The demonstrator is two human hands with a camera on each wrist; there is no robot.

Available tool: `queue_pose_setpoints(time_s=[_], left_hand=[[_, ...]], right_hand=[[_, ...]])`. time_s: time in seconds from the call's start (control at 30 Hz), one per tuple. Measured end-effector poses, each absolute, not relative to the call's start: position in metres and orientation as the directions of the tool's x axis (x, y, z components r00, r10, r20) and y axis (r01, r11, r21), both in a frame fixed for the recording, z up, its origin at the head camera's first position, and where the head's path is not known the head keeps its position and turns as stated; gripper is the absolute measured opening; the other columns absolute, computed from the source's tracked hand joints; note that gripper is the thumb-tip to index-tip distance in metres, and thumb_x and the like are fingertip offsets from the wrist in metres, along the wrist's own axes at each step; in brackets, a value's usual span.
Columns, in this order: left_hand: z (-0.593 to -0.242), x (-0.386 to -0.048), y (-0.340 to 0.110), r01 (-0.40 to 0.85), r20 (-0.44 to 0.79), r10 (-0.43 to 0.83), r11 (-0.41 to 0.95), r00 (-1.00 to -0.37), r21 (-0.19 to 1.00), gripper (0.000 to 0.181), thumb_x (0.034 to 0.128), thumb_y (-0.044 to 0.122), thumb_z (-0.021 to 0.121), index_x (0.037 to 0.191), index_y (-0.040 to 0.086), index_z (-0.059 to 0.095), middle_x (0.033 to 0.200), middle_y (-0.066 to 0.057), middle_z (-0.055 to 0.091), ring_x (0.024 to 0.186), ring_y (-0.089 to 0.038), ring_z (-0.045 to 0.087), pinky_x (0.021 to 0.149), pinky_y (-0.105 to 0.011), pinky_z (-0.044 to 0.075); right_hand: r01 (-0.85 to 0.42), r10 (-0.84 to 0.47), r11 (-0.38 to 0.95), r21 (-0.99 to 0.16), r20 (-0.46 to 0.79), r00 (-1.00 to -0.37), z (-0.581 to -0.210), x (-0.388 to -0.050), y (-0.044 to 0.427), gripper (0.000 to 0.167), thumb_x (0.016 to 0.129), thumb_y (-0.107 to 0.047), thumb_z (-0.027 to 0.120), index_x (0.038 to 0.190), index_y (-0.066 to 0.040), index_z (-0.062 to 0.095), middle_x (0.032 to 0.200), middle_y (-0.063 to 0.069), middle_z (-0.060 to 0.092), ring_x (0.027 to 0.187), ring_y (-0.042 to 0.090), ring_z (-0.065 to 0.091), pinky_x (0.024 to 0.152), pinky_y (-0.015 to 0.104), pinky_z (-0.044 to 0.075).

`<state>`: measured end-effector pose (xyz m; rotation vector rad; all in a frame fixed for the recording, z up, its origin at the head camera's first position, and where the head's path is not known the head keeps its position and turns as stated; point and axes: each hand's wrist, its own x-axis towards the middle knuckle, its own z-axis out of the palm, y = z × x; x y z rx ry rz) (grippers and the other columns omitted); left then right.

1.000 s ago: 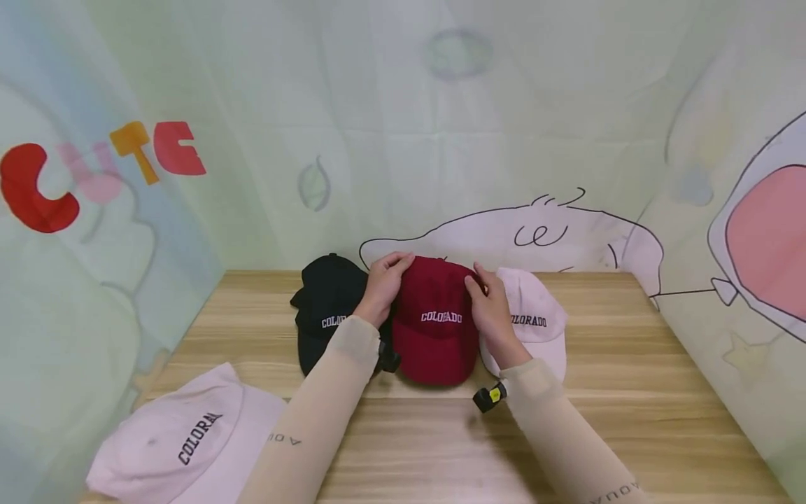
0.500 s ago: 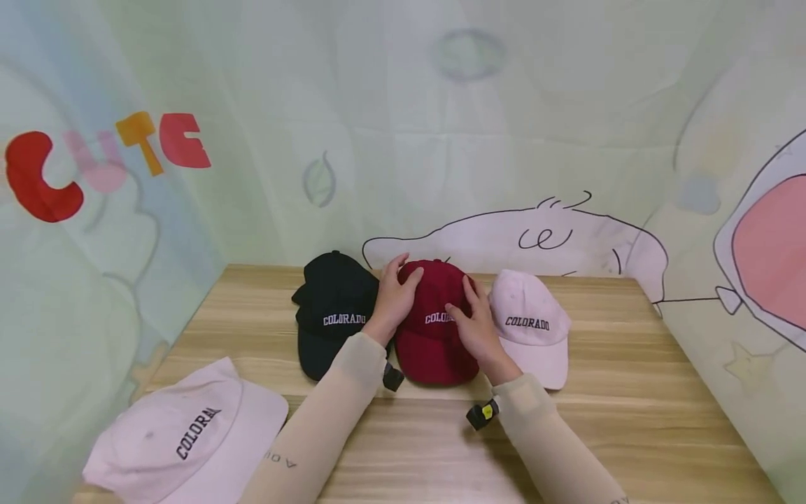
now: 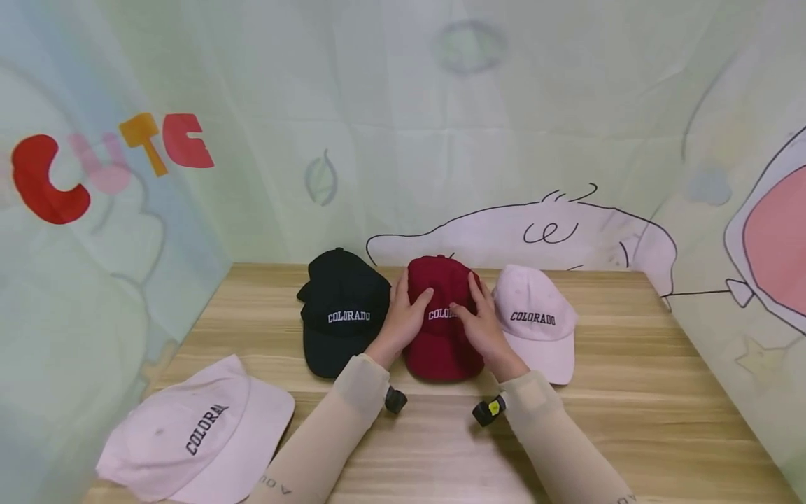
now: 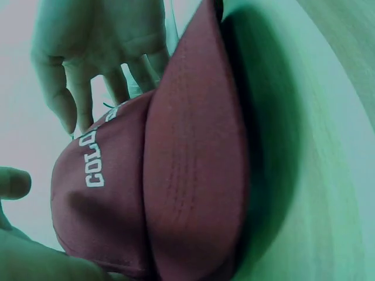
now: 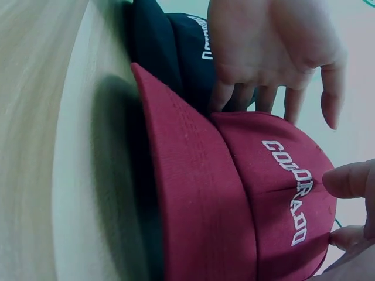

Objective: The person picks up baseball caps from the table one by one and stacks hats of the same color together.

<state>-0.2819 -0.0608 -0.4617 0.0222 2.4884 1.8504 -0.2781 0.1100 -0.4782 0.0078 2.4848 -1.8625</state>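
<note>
A maroon baseball cap [image 3: 443, 360] with white COLORADO lettering sits brim forward in the middle of a row of caps. My left hand [image 3: 403, 320] lies along its left side, fingers fairly straight and thumb apart over the front. On the other side my right hand [image 3: 488, 332] touches the crown, its thumb covering the end of the lettering. Seen from the right wrist, the right thumb [image 5: 348, 180] rests by the letters, while the left hand [image 5: 272, 47] reaches down beside the cap with spread fingers. The far sides of the crown are hidden.
A black cap [image 3: 343, 297] stands to the left of the maroon one, and a pale pink cap [image 3: 535, 297] to the right. Another pale pink cap [image 3: 179, 434] lies turned sideways at the front left. The wooden table [image 3: 642, 420] ends against a printed cloth backdrop [image 3: 390, 161].
Both hands have slid from the top edges of the maroon cap down its sides toward me. The right thumb now covers part of the lettering, and the black cap's lettering is uncovered.
</note>
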Motion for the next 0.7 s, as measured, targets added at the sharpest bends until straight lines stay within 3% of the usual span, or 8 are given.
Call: queue_pose_setpoints(time_s=[0.3, 0.7], left_hand=[[-0.468, -0.284, -0.060, -0.011, -0.023, 0.040, 0.286, -0.999, 0.958, 0.079, 0.1050, 0.036, 0.055, 0.168, 0.015, 0.011, 0.173, -0.011, 0.013, 0.158, -0.035, 0.021, 0.128, -0.060, 0.017], [-0.480, -0.285, -0.061, -0.012, -0.027, 0.047, 0.288, -0.999, 0.958, 0.081, 0.1037, 0.038, 0.057, 0.168, 0.019, 0.011, 0.171, -0.012, 0.016, 0.155, -0.037, 0.027, 0.127, -0.062, 0.021]], right_hand=[[0.021, -0.036, 0.266, -0.964, -0.032, -0.999, -0.484, -0.276, 0.111, 0.080, 0.102, -0.022, 0.060, 0.167, -0.029, 0.013, 0.175, 0.014, 0.001, 0.162, 0.035, -0.007, 0.130, 0.056, 0.002], [0.040, -0.044, 0.268, -0.963, -0.054, -0.998, -0.491, -0.273, 0.107, 0.083, 0.102, -0.021, 0.060, 0.167, -0.033, 0.009, 0.175, 0.014, -0.004, 0.162, 0.035, -0.008, 0.129, 0.059, 0.002]])
